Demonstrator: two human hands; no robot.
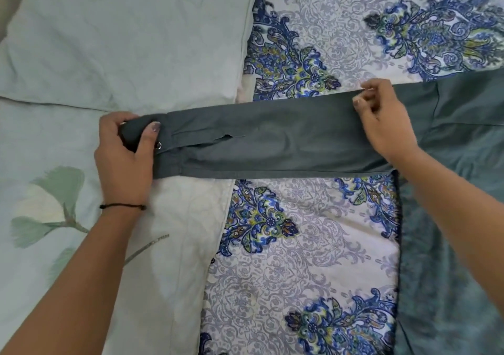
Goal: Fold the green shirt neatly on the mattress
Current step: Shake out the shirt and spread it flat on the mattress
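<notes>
The green shirt (450, 191) lies on the mattress at the right, its body running down the right edge. One long sleeve (272, 139) stretches flat to the left across the bed. My left hand (125, 155) grips the cuff end of that sleeve, thumb on top beside a snap button. My right hand (381, 117) pinches the sleeve's upper edge near the shoulder seam, fingers curled on the cloth.
A blue and white paisley sheet (300, 259) covers the mattress under the shirt. A pale green pillow (122, 32) lies at the top left. A light quilt with a leaf print (54, 218) covers the left side.
</notes>
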